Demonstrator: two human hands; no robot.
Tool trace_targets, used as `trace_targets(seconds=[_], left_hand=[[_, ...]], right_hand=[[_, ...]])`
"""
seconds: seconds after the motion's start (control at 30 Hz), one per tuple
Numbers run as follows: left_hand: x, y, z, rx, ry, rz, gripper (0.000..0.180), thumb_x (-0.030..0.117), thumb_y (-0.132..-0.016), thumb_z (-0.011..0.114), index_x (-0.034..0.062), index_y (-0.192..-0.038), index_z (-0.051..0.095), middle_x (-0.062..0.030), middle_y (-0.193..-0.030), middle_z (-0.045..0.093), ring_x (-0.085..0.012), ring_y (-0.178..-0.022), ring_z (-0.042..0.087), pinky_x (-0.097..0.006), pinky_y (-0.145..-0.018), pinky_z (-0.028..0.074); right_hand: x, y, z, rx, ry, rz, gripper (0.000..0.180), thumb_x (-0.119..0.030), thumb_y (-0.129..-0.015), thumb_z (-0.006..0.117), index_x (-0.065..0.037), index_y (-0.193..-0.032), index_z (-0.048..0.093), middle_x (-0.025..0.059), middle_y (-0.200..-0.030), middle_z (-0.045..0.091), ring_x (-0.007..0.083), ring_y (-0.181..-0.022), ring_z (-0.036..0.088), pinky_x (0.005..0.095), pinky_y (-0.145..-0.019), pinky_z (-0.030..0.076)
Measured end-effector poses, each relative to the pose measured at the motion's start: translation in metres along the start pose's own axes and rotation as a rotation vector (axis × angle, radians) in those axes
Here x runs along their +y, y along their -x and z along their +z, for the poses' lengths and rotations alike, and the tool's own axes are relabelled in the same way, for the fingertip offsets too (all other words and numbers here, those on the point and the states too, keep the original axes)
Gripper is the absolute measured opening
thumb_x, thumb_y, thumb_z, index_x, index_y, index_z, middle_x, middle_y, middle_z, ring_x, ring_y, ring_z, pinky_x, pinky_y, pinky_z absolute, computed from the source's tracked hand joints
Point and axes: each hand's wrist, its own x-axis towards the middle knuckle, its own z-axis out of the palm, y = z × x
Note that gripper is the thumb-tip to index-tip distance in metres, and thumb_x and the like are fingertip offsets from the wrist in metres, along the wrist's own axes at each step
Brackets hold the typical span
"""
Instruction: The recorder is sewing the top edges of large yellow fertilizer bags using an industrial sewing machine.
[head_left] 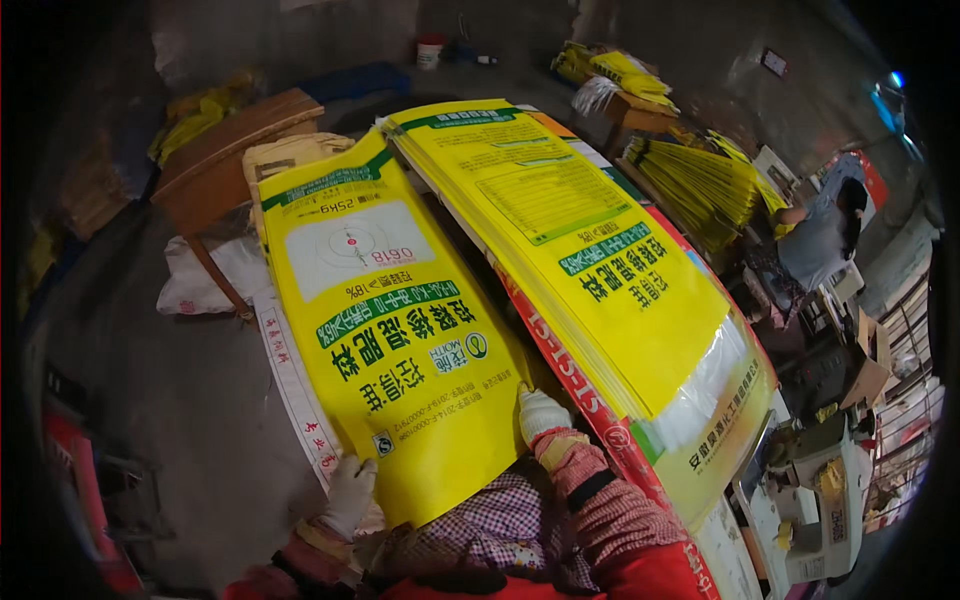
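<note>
yellow woven sack (390, 330), flat, light, floppy, likely slick; lies beside the stack of sacks (590, 250). gloved left hand (350, 492) pinches its bottom corner, right hand (542, 412) grips its side edge.

Yellow sacks, white gloves, red checks

The sack (385, 330) is bright yellow with green bands, a white panel and dark print; the stack of sacks (580, 240) beside it is the same yellow, edged red and white. Both the left hand (350, 495) and right hand (540, 412) wear white gloves, over red-and-white checked sleeves (600, 505). The floor (170, 400) is dull grey.
</note>
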Motion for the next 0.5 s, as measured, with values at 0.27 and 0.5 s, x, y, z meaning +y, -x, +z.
trace_targets(seconds=[0.27, 0.5], left_hand=[[0.028, -0.020, -0.004, -0.173, -0.622, 0.325, 0.033, 0.027, -0.083, 0.053, -0.0019, -0.072, 0.064, -0.0224, -0.071, 0.062, -0.0393, -0.072, 0.061, -0.048, -0.067, 0.049], [0.059, -0.010, -0.016, -0.282, -1.067, 0.343, 0.032, 0.027, -0.085, 0.048, 0.0047, -0.074, 0.067, -0.0186, -0.072, 0.066, -0.0335, -0.069, 0.066, -0.046, -0.061, 0.051]], right_hand=[[0.039, -0.015, 0.045, 0.075, -0.417, -0.088, 0.047, -0.014, -0.097, 0.025, -0.017, -0.142, 0.035, 0.0165, -0.132, 0.049, 0.0308, -0.118, 0.052, 0.0382, -0.101, 0.040], [0.058, 0.028, 0.037, 0.479, -0.350, -0.225, 0.043, -0.017, -0.090, 0.047, -0.017, -0.132, 0.048, 0.0196, -0.121, 0.056, 0.0335, -0.109, 0.056, 0.0422, -0.089, 0.047]])
